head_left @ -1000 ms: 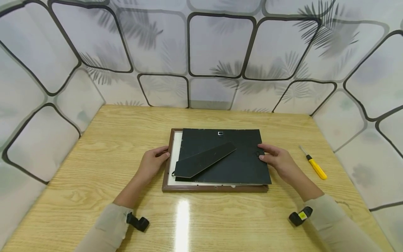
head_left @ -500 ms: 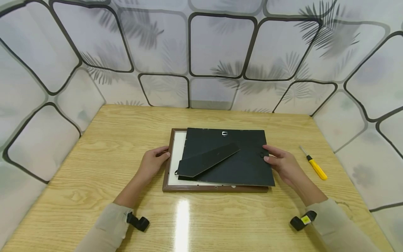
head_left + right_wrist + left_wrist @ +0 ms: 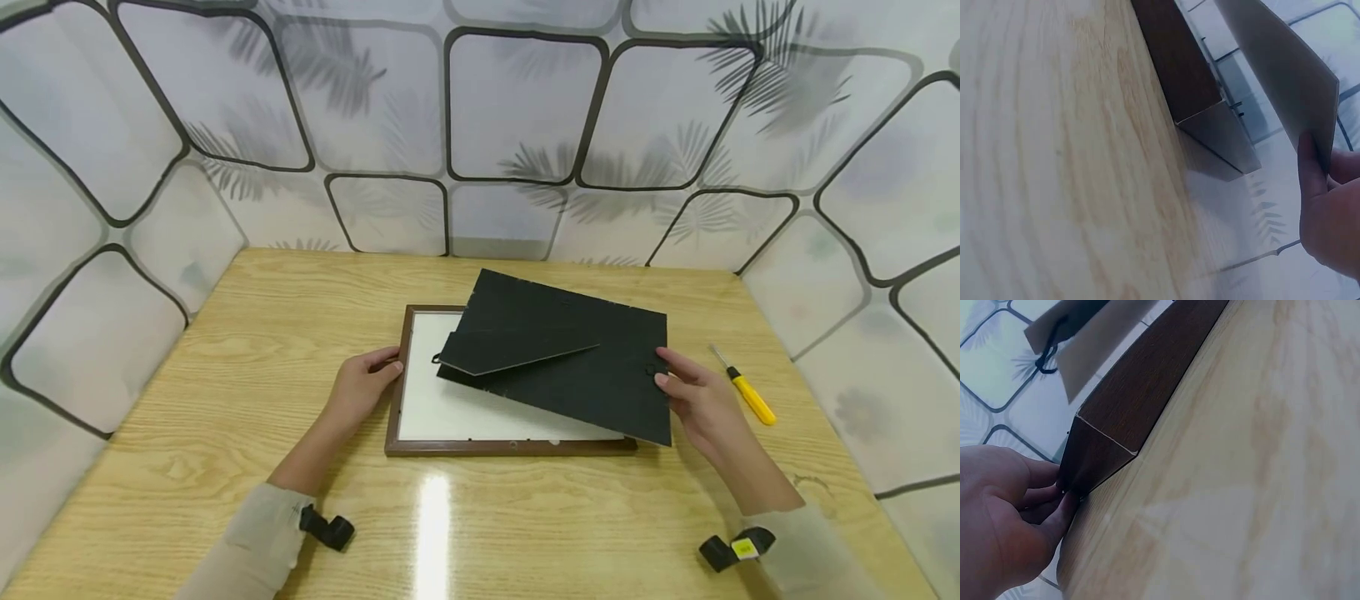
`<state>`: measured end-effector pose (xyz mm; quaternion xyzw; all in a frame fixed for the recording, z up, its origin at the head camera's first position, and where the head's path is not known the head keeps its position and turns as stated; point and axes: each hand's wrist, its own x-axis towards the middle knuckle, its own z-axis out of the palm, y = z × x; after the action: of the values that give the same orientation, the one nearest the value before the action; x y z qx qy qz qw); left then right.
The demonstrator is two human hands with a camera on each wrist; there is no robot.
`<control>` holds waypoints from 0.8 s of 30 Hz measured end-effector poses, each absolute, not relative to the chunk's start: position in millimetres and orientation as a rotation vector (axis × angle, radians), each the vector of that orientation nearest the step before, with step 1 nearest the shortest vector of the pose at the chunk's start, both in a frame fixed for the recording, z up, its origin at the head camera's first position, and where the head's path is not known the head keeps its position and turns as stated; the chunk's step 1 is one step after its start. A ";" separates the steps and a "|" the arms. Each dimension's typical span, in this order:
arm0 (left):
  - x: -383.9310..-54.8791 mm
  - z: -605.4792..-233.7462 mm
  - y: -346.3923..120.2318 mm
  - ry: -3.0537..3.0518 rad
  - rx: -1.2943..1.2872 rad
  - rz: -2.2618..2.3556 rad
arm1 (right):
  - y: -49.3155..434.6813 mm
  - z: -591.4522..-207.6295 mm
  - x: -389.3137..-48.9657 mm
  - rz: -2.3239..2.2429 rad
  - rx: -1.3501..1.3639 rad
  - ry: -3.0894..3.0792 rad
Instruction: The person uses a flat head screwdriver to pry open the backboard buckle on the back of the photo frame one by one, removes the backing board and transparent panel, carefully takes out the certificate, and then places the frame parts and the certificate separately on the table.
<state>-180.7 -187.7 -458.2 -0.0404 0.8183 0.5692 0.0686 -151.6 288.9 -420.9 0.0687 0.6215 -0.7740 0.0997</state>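
The brown frame lies flat on the table, a white panel showing inside its border. At the frame's left side, the left hand grips the edge, thumb and fingers drawn close together on it. Over the frame's right and middle part, the black backing board is raised and turned at a slant, its right end reaching past the frame's right edge; the right hand pinches that end between thumb and fingers. A black stand flap angles up from the board, above the frame's white panel. Right of the frame, beyond the right hand, rests a yellow-handled screwdriver, and patterned walls rise behind and beside the frame.
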 end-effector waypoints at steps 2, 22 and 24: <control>-180.5 -458.0 -188.3 2.454 -0.105 1.718 | 291.3 -420.1 -146.4 -2.358 0.207 1.803; -179.0 -457.7 -189.9 2.452 -0.050 1.650 | 304.8 -412.2 -108.4 -2.904 0.765 1.538; -179.2 -456.8 -190.0 2.463 -0.038 1.633 | 305.0 -412.3 -106.9 -2.942 0.833 1.505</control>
<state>-179.2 -190.0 -456.8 -0.0129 0.8298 0.5500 0.0930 -106.9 305.0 -412.3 0.2423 0.4377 -0.8557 -0.1326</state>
